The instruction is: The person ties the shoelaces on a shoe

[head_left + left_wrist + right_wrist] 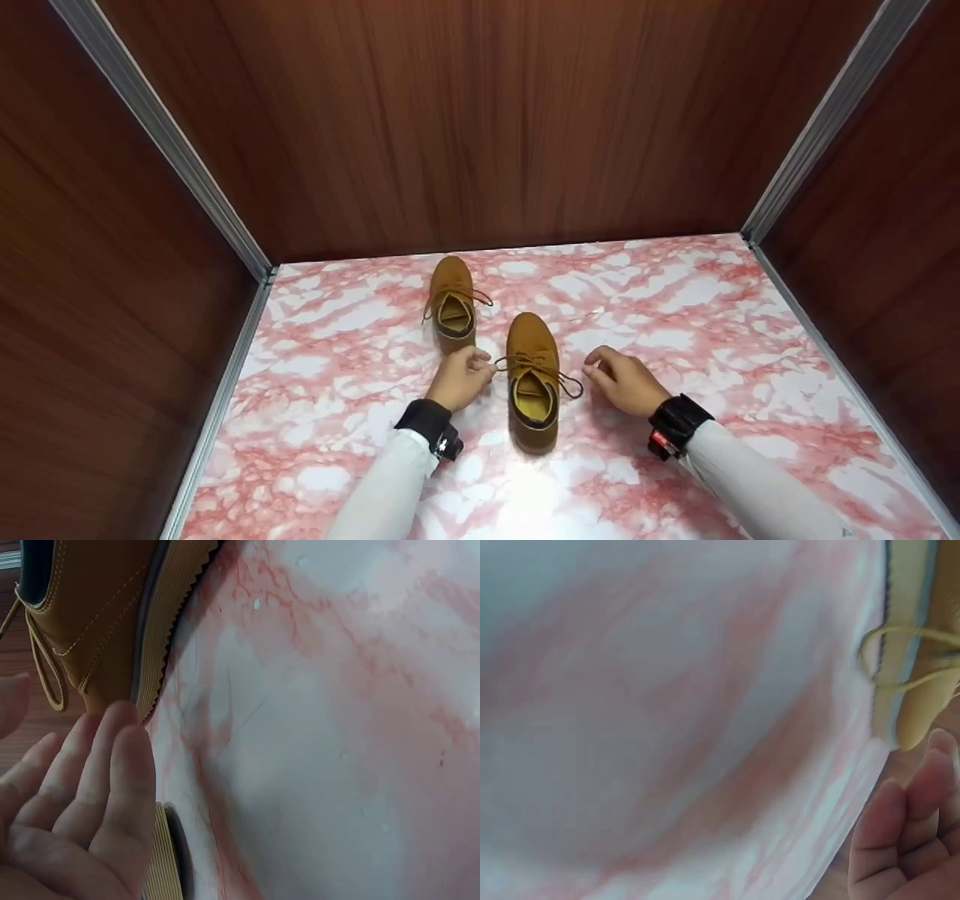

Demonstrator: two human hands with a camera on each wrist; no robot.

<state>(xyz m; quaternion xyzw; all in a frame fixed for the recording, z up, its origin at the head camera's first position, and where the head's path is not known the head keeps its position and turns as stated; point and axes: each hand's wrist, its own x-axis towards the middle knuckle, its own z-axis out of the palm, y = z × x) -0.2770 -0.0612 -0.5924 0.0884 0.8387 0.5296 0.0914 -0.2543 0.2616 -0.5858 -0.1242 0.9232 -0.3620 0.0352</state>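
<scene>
A brown lace-up ankle shoe (531,330) stands upright between my hands, toe pointing away, its laces (535,363) looped out to both sides in a bow. My left hand (460,379) hovers just left of it, with relaxed fingertips close to the left loop. In the left wrist view its fingers (133,780) are loosely bent and hold nothing, the shoe's side (105,622) lying beyond them. Off the right loop is my right hand (626,384), bare and softly curved. The right wrist view has its fingers (881,832) below the shoe's sole (904,615) and a hanging lace loop (870,660).
Another matching shoe (450,271) stands farther back on the left, also laced, its heel just beyond my left hand. The red-and-white marbled surface (337,427) is enclosed by dark wood panels (480,135) with grey metal edging (225,390).
</scene>
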